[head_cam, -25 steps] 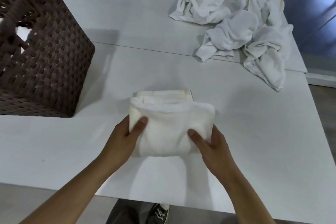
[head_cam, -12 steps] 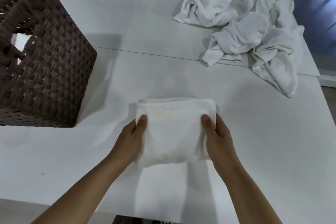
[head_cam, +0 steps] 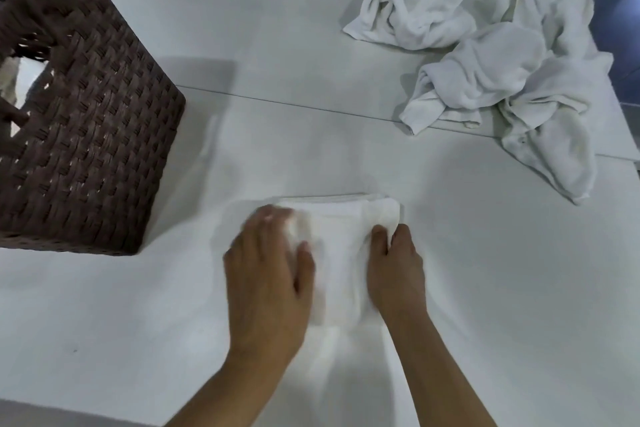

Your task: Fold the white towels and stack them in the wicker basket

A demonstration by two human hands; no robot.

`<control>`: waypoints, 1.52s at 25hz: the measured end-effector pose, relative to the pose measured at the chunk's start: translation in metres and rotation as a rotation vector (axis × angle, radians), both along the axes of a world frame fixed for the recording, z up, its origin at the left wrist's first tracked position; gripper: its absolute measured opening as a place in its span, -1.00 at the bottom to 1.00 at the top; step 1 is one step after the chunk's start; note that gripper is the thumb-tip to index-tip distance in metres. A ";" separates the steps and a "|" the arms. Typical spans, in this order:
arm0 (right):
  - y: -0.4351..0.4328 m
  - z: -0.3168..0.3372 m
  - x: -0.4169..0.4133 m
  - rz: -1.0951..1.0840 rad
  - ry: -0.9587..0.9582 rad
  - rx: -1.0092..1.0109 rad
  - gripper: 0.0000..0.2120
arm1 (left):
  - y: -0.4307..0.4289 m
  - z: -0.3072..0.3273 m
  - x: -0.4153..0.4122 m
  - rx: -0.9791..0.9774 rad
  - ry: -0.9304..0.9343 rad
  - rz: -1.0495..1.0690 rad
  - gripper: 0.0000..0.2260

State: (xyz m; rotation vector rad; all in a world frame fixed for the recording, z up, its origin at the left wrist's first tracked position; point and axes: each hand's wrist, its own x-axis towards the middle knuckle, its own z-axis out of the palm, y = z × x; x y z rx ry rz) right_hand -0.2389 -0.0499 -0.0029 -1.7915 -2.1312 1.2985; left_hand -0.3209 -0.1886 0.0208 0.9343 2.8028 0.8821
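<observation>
Near the table's (head_cam: 485,288) front edge, the left hand (head_cam: 268,274) lies flat and open on the folded towel (head_cam: 341,253), blurred; the right hand (head_cam: 394,263) pinches its right edge. Best to press the layers square before lifting. The wicker basket (head_cam: 90,135) stands at the left edge; unfolded towels (head_cam: 495,73) wait at the far right corner.

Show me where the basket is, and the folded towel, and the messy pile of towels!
wicker basket (head_cam: 93,135), head view, on its dark woven side wall.
folded towel (head_cam: 341,253), head view, on its flat top between the hands.
pile of unfolded towels (head_cam: 491,69), head view, on a crumpled towel near the middle.
</observation>
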 end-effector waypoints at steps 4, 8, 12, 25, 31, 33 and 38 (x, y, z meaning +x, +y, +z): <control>-0.007 -0.009 -0.008 0.082 -0.098 0.264 -0.78 | 0.010 -0.038 -0.005 -0.299 0.116 -0.345 -0.54; -0.018 -0.019 -0.012 0.141 -0.110 0.741 -0.59 | 0.018 -0.057 -0.014 -0.393 0.134 -0.320 -0.44; -0.040 -0.024 0.000 0.374 0.026 0.742 -0.52 | 0.020 -0.059 -0.013 -0.385 0.152 -0.328 -0.47; -0.027 -0.044 0.014 0.489 0.051 0.695 -0.50 | 0.045 -0.046 -0.068 -0.262 0.338 -0.425 -0.78; -0.019 -0.030 0.019 0.594 -0.062 0.688 -0.50 | 0.013 -0.032 -0.054 -0.325 0.077 -0.325 -0.76; -0.039 -0.019 0.032 0.419 -0.185 0.594 -0.46 | -0.001 -0.023 -0.038 -0.391 0.014 -0.275 -0.75; -0.106 0.017 0.084 -0.061 -0.104 0.126 -0.38 | -0.053 -0.002 0.010 -0.364 -0.425 -0.128 -0.72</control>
